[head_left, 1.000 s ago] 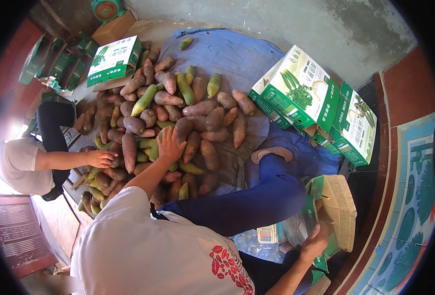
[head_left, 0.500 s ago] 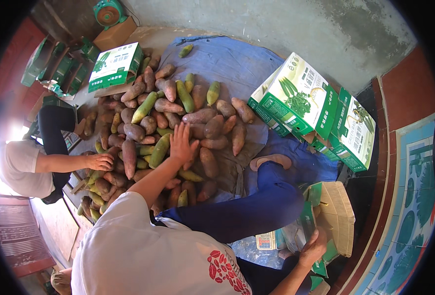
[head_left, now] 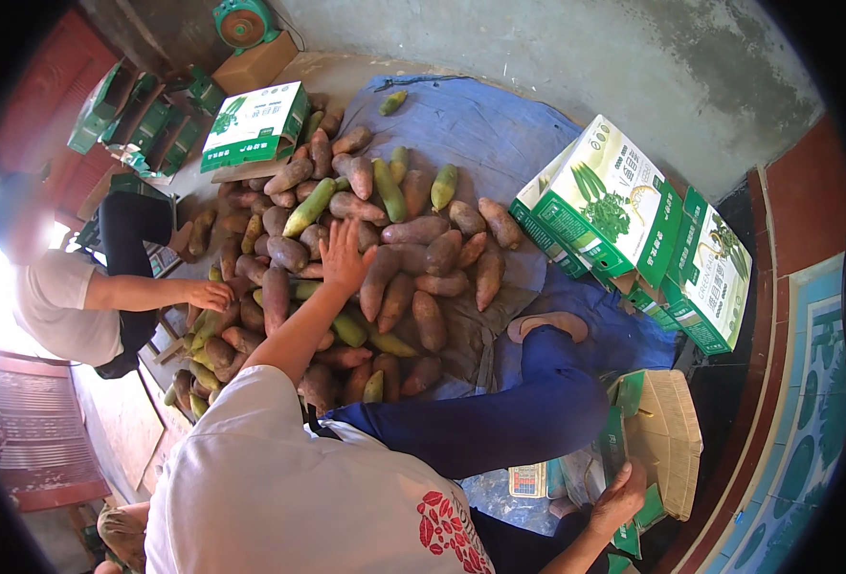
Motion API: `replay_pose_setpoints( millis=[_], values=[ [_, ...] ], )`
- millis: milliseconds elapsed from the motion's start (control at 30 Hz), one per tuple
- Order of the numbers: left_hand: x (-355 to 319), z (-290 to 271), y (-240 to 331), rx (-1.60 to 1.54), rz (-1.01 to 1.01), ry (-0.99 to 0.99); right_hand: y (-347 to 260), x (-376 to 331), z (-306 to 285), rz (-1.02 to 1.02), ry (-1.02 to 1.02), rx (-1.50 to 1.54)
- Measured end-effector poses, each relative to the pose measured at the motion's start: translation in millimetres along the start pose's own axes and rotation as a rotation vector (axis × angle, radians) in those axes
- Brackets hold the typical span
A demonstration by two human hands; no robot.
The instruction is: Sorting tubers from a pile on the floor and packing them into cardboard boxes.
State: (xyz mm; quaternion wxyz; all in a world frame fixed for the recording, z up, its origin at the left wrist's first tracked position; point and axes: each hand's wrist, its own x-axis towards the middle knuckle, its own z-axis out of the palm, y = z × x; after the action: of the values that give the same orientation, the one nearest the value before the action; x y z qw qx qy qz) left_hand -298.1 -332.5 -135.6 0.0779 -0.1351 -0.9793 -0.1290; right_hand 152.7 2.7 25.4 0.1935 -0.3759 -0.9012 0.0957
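Observation:
My left hand [head_left: 346, 258] is spread, palm down, over a heap of long root vegetables [head_left: 348, 207], some reddish-brown and some green. Its fingers seem to rest on the heap; what lies under the palm is hidden. Low on the right, my right hand [head_left: 624, 493] has its fingers bent round the edge of an open cardboard carton [head_left: 672, 445], green outside and brown inside. Little of the carton's inside shows.
A co-worker's hand [head_left: 209, 295] reaches into the heap's left side. Printed white-and-green cartons [head_left: 603, 206] stand at right on the blue sheet [head_left: 480, 124]; another carton [head_left: 256, 124] lies behind the heap. A small scale [head_left: 526, 480] sits beside my leg.
The view has shifted, carrying the scene rightward. Over the heap, my left hand has moved a little left, covering part of a green root. My right hand stays at the open carton.

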Motion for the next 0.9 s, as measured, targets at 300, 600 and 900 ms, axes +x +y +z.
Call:
replay_pose_setpoints(
  millis=[300,600,900],
  values=[
    [-4.4,12.4,-28.1,0.015,-0.246,-0.121,-1.0,-2.0,-1.1,-0.003,0.008,0.014],
    [65.3,-74.6,-84.5,0.157,-0.241,0.591,-5.5,3.2,-2.7,-0.030,0.016,0.021],
    [14.8,-4.3,-111.9,0.099,-0.243,0.314,-3.7,1.9,1.0,0.002,0.008,-0.014]
  ],
)
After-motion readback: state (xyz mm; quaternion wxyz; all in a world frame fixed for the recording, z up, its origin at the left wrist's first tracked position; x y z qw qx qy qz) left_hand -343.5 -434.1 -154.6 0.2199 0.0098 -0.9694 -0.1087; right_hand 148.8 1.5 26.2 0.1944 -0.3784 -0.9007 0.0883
